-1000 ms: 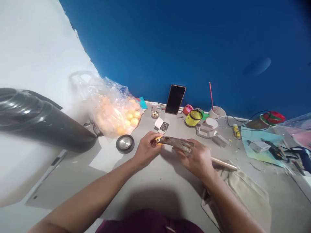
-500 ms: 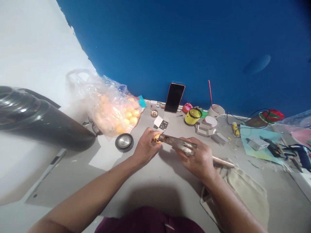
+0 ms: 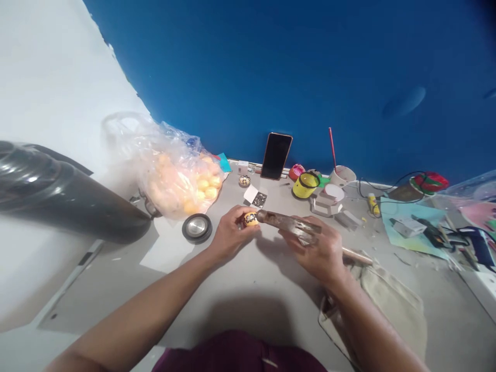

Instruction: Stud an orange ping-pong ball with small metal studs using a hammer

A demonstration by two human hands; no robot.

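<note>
My left hand (image 3: pixel 232 232) is closed around a small orange ball (image 3: pixel 251 219) dotted with shiny metal bits, pinching it between thumb and fingers. In my right hand (image 3: pixel 320 250) is a worn claw hammer (image 3: pixel 284 223), gripped close under its head, with the handle passing out behind the hand. The hammer's face is right beside the ball; whether they touch I cannot tell. Just beyond the ball lies an opened small box (image 3: pixel 259 199) of dark, shiny bits. A round thing with a similar studded look (image 3: pixel 244 181) sits farther back.
A plastic bag of orange balls (image 3: pixel 182 181) stands left, near a large dark cylinder (image 3: pixel 77 194). A round black-rimmed lid (image 3: pixel 197 228) lies close to my left forearm. A phone (image 3: pixel 276 155) leans on the wall. Cups, including a yellow one (image 3: pixel 305 185), and a beige cloth (image 3: pixel 391 305) are right.
The hammer head has shifted slightly right relative to the ball. The ball has turned in my left hand, showing more of its metal bits. The view has moved slightly.
</note>
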